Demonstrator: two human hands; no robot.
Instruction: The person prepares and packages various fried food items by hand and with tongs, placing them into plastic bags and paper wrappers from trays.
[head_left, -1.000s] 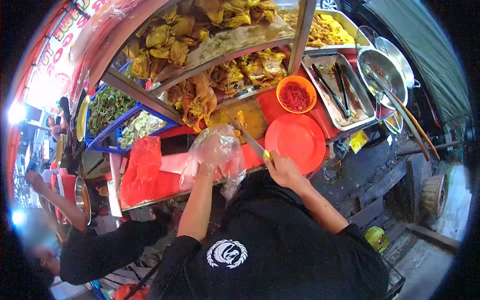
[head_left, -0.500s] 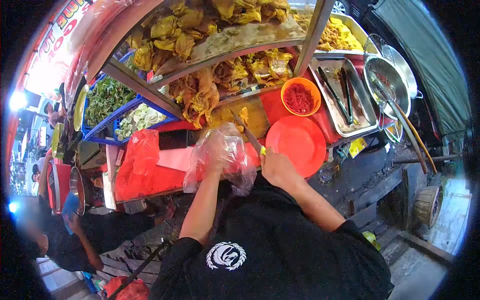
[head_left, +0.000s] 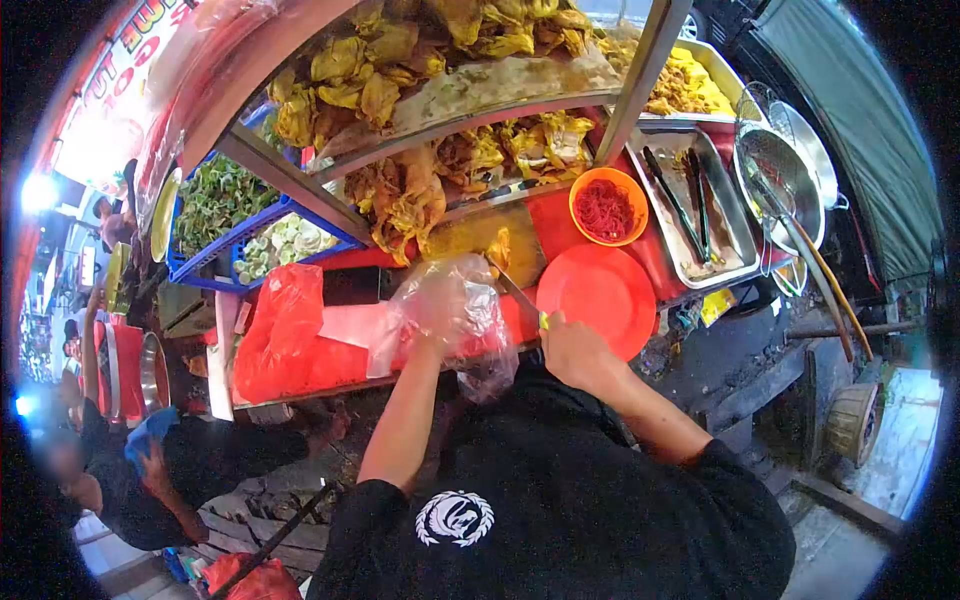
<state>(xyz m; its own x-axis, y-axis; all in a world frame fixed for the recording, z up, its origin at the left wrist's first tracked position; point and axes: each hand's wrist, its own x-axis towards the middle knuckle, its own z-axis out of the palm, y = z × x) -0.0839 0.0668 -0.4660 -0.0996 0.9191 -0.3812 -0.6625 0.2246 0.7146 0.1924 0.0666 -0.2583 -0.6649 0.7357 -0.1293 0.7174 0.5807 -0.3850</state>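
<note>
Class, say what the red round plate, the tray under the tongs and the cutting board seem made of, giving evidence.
Red round plate: probably plastic, smooth, evenly coloured throughout.
Tray: metal, likely stainless steel; its rim shines silvery.
Cutting board: possibly wood, though yellow-brown staining leaves plastic open.

Banner (head_left: 100, 125), upper left: tilted, partial text; "GO" in red, "UT" in darker letters; rest cut off or lost in glare; black shirt (head_left: 600, 510): white wreath emblem (head_left: 455, 518), wording unreadable.
</note>
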